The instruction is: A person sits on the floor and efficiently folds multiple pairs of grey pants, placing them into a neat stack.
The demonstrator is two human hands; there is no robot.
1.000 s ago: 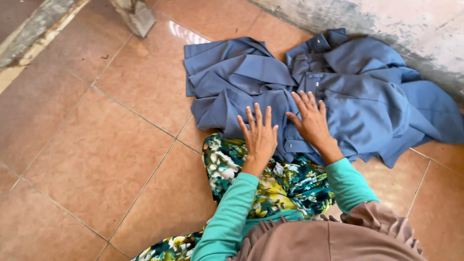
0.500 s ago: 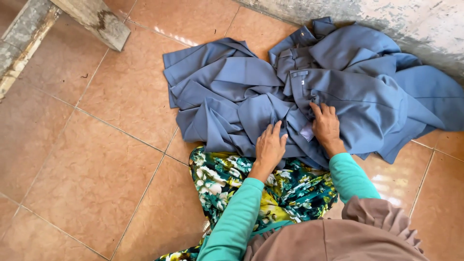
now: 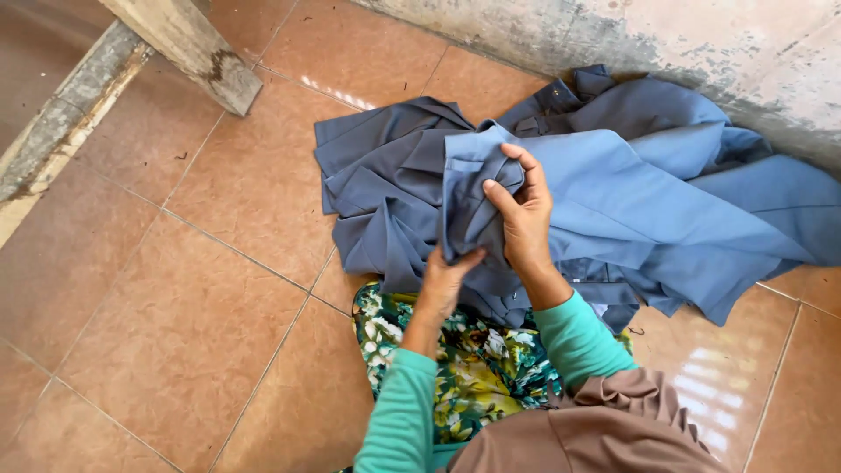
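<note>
Tiled floor (image 3: 175, 289) by stained wall (image 3: 701, 52) | blue garment (image 3: 631, 201) heaped at far right | right hand (image 3: 524, 215) closed on lifted fold | left hand (image 3: 447, 278) pinching lower edge | risk: loose cloth may slip and drag on the floor.

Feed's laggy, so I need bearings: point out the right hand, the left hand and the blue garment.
right hand (image 3: 524, 215), head view, back of the hand.
left hand (image 3: 447, 278), head view, back of the hand.
blue garment (image 3: 631, 210), head view, flat light-blue panel right of the hands.
</note>
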